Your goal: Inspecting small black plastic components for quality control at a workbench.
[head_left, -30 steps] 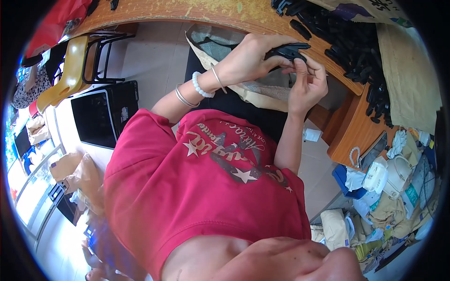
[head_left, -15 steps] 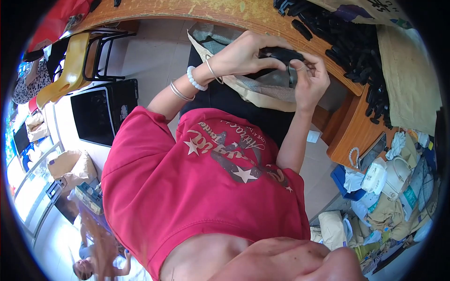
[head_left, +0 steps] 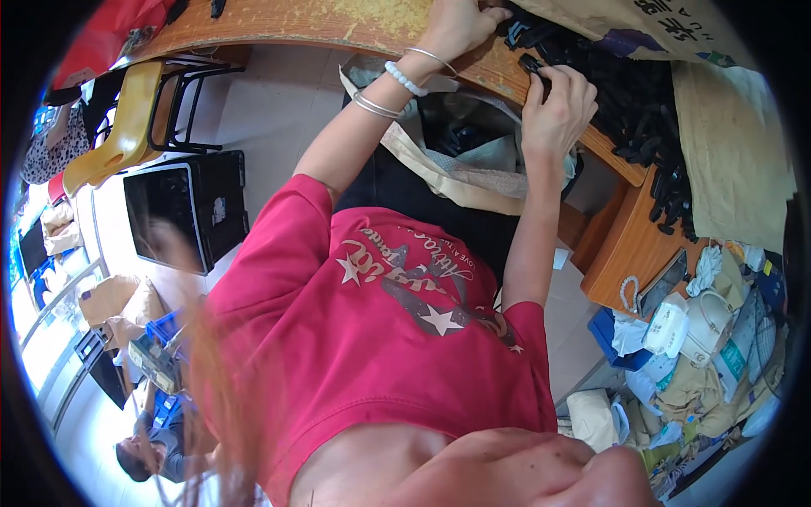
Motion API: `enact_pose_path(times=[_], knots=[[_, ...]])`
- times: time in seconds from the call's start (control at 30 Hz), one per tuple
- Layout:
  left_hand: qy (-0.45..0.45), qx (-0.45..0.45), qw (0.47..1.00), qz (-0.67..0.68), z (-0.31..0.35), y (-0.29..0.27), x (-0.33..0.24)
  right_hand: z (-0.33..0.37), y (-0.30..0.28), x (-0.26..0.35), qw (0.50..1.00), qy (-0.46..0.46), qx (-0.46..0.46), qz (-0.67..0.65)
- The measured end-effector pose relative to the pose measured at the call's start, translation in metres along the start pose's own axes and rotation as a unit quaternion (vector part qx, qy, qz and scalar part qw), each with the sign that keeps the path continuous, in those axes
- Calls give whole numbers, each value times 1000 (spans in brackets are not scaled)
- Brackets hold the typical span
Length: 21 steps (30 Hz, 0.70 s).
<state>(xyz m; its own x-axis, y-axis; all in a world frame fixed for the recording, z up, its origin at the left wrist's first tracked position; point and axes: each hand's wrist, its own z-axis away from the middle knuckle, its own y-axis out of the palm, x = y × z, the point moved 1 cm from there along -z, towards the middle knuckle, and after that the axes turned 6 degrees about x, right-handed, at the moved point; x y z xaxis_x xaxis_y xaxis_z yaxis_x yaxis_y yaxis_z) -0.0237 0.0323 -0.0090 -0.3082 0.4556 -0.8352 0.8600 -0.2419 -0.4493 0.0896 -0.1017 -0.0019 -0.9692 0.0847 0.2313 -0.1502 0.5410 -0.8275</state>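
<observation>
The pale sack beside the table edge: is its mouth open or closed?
The pale sack is open: its mouth gapes wide, and black pieces show inside.

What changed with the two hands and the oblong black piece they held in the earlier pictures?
That piece is no longer between them; where it went is unclear. The braceleted left hand moved away, forward to the heaped black pieces; the bare right hand moved slightly forward onto one small black piece on the brown wooden table. The open cream-edged bag stayed by the table edge.
</observation>
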Motion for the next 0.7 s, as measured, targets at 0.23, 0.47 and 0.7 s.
enact_pose_path(times=[0.23, 0.47, 0.7], knots=[[-76, 105, 972, 196, 43, -15, 13, 15, -17, 5, 937, 106, 49, -330], [-96, 304, 932, 171, 56, -40, -41, 22, -27, 9, 805, 205, 82, -550], [65, 216, 970, 96, 72, -31, -45, 22, -27, 15, 782, 196, 21, -591]])
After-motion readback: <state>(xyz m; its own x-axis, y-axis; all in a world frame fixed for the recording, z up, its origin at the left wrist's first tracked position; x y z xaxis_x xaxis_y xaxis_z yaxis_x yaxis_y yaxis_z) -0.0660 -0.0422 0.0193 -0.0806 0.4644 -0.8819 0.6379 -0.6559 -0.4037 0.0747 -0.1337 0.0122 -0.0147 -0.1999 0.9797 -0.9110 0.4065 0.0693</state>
